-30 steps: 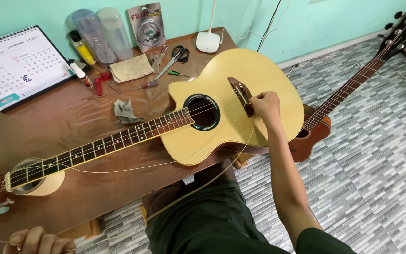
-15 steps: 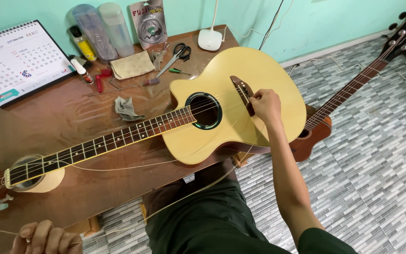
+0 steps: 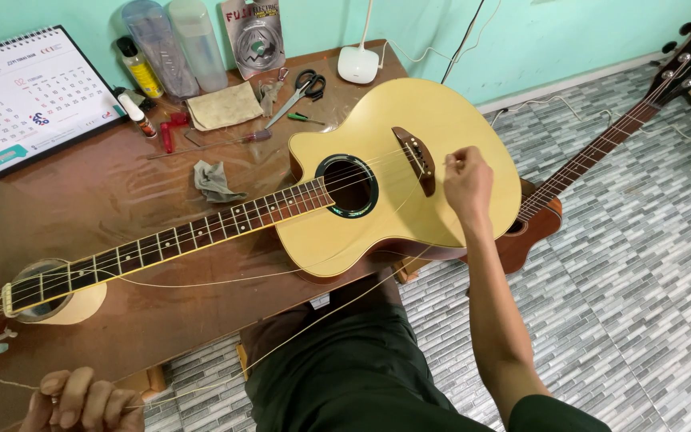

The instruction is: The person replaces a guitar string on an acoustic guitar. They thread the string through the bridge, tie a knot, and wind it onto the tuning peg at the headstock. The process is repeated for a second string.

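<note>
While the pale yellow wooden guitar [image 3: 393,180] lies flat across the brown wooden bench [image 3: 121,200], the right hand [image 3: 467,182] sits over its dark bridge [image 3: 414,150], with fingers pinched together on the end of a thin guitar string [image 3: 313,324]. The string runs near and left to the left hand [image 3: 81,400], whose grip is closed around it. A second, reddish-brown guitar [image 3: 601,152] leans on the right.
</note>
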